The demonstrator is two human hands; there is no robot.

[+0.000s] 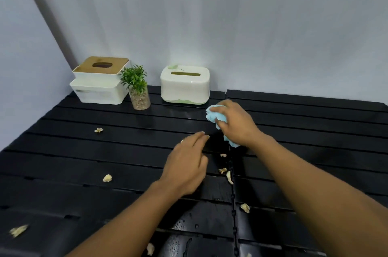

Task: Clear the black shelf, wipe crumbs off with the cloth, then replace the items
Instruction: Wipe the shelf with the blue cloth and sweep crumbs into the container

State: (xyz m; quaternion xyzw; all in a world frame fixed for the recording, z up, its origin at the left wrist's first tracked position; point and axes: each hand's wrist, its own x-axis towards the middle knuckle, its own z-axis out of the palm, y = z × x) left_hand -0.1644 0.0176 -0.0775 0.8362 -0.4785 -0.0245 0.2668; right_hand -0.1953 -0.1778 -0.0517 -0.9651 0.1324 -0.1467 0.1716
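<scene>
The black slatted shelf (88, 164) fills the lower half of the view. My right hand (237, 124) presses a bunched light-blue cloth (214, 112) onto the shelf at centre right. My left hand (186, 164) lies flat just left of it, fingers together and stretched out, holding nothing. Several pale crumbs lie scattered: one (98, 130) at the left, one (107, 178) nearer, some (223, 170) between my hands, one (245, 207) close by. At the back stand a white tissue box with a wooden lid (100, 82), a small potted plant (137, 88) and a white-and-green tissue box (185, 86).
A pale wall (210, 25) rises directly behind the shelf, with a corner at the left. A seam (233, 204) runs front to back between two shelf panels. Wet streaks shine near the front edge (186, 244).
</scene>
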